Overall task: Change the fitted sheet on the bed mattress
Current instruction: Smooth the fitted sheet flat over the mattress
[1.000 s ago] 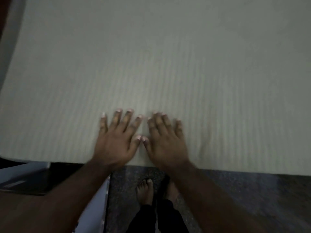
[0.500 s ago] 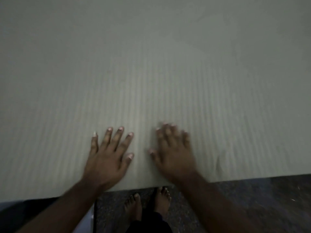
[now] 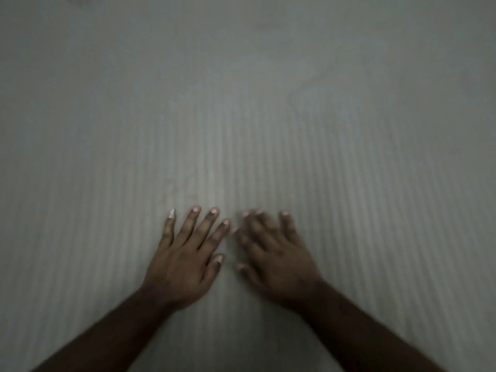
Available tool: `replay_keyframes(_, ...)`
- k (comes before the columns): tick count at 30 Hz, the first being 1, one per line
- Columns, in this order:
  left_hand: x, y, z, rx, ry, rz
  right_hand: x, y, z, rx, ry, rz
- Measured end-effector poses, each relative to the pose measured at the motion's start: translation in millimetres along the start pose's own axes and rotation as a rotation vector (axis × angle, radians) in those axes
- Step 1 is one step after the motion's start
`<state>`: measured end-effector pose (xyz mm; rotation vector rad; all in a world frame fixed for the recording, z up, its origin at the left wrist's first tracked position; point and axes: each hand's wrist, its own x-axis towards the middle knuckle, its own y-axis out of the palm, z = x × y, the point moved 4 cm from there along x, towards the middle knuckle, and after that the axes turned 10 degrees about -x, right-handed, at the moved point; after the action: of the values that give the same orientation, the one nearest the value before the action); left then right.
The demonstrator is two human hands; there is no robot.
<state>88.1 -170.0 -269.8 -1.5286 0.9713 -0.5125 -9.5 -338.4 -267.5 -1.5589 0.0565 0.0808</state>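
Two hands lie palm-down on the fitted sheet (image 3: 241, 116) in the head view, side by side and near the bottom middle of the frame. No edge or corner of the bed shows; the pale, finely striped cloth fills the whole view, its stripes running away from the person, with a faint crease up and to the right of the hands.

Left hand (image 3: 185, 261): flat on the sheet, fingers (image 3: 192, 224) straight and fanned a little apart, nails turned up toward the camera, thumb tucked along the inner side. It grips nothing; the palm and fingers simply press on the cloth. Its bare forearm runs off toward the lower left corner of the frame.

Right hand (image 3: 279, 261): also spread flat on the sheet and holding nothing, fingers extended and closer together than the left's. It is motion-blurred, so the exact lie of each finger is hard to read. Its thumb points in toward the left thumb; the two thumbs are just beside each other, with a narrow strip of sheet between them. Its forearm leads off to the lower right corner.
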Motion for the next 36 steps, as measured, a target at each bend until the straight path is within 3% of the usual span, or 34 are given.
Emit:
replay_keyframes(2,17,-3,18,0.012,0.061,0.003,26,4,6,-0.010,-0.140,-0.019)
replay_keyframes(5,70,-19,69,0.060,0.035,-0.002,79,13,-50,-0.102,-0.077,0.012)
replay_keyframes(7,116,-35,105,0.064,-0.038,-0.027,118,9,-105,-0.138,0.079,0.084)
replay_keyframes(9,155,-55,139,-0.001,-0.203,-0.101,148,0,-159,-0.094,0.355,0.134)
replay_keyframes(11,171,-70,156,-0.087,-0.305,-0.160,168,-11,-175,-0.035,0.585,0.115)
replay_keyframes(13,166,-70,143,-0.055,-0.170,-0.148,179,-18,-139,-0.059,0.465,-0.015)
replay_keyframes(15,144,-59,114,0.013,0.066,-0.072,177,-16,-72,-0.037,0.125,-0.106)
replay_keyframes(18,139,-48,115,0.059,0.163,-0.013,178,-5,-36,-0.029,-0.119,-0.036)
replay_keyframes(21,191,-58,153,0.077,0.078,-0.005,222,0,-90,-0.128,-0.028,0.027)
replay_keyframes(25,256,-90,198,-0.019,-0.160,-0.117,261,-14,-204,-0.102,0.386,0.087)
replay_keyframes(27,262,-95,183,-0.033,-0.275,-0.185,260,-20,-212,-0.079,0.547,0.081)
replay_keyframes(28,257,-91,162,-0.021,-0.256,-0.196,254,-20,-194,-0.091,0.550,0.043)
replay_keyframes(32,205,-52,65,-0.034,0.045,-0.094,190,-9,-82,-0.026,0.184,-0.035)
replay_keyframes(34,198,-45,69,-0.042,0.019,-0.040,167,-4,-97,-0.030,0.193,0.042)
replay_keyframes(36,210,-47,86,-0.007,-0.029,-0.042,152,2,-158,-0.065,0.332,0.076)
